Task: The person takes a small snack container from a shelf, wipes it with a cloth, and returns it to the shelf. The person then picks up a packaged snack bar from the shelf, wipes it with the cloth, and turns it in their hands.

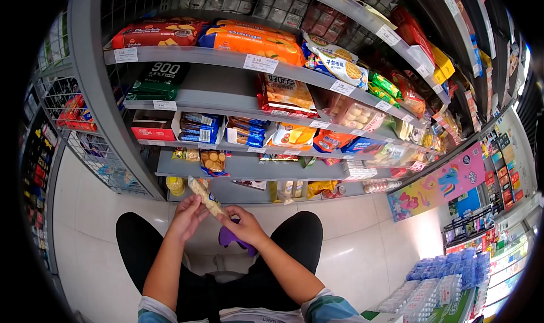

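Between my knees, a long, slim snack packet [199,190] with pale contents and a small dark label is held at a slant. My left hand [187,216] has its fingers closed around the packet's left side. At the lower right end, my right hand [243,225] grips the same packet with thumb and fingers. Just below my right hand is a purple object [229,237], partly hidden by the hand and forearm; its kind is unclear. Beyond the packet stands the bottom shelf [243,195], with a yellow-wrapped item [175,185] at its left end.
Shelves ahead carry orange biscuit packs [255,42], a green pack [156,82], blue-wrapped packs [198,127] and bagged round biscuits [213,162]. A wire rack [85,107] stands left. Shrink-wrapped bottles [430,289] are stacked at lower right, near a pink cartoon panel [442,181].
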A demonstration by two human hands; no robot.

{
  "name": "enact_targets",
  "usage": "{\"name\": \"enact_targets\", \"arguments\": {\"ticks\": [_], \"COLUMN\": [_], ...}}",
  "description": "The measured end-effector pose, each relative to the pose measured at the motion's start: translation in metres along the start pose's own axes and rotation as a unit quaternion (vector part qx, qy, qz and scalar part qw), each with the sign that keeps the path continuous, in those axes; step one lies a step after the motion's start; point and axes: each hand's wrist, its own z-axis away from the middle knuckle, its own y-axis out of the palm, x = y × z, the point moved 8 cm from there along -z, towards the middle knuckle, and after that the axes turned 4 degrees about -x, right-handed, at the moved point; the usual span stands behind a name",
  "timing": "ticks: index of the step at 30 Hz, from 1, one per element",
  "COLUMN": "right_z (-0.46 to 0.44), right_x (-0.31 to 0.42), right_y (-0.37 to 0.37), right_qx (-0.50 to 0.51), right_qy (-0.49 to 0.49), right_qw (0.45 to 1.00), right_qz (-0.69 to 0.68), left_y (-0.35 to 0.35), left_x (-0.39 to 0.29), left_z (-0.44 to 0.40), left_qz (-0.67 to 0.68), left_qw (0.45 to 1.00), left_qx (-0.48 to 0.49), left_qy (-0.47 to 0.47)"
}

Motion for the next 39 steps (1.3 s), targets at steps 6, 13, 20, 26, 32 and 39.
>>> {"name": "enact_targets", "arguments": {"ticks": [6, 13, 20, 26, 32, 39], "right_z": [0.005, 0.01, 0.011, 0.015, 0.016, 0.015], "right_x": [0.008, 0.027, 0.019, 0.025, 0.029, 0.025], "right_y": [-0.007, -0.015, -0.016, -0.018, -0.019, -0.018], "right_qx": [-0.031, -0.061, -0.075, -0.082, -0.084, -0.092], "right_qy": [-0.017, -0.062, -0.092, -0.083, -0.092, -0.097], "right_qw": [0.999, 0.992, 0.98, 0.976, 0.974, 0.971], "right_qz": [0.023, 0.093, 0.162, 0.185, 0.191, 0.2], "left_y": [0.009, -0.005, -0.006, -0.006, -0.005, -0.004], "left_x": [-0.001, 0.012, 0.02, 0.024, 0.025, 0.026], "left_z": [0.01, 0.007, 0.005, 0.003, 0.004, 0.005], "left_qz": [-0.038, -0.084, -0.099, -0.106, -0.098, -0.087], "left_qw": [0.999, 0.996, 0.995, 0.993, 0.994, 0.995], "left_qx": [0.033, 0.009, 0.005, 0.01, 0.012, 0.002], "left_qy": [-0.016, -0.03, -0.031, -0.044, -0.043, -0.047]}}
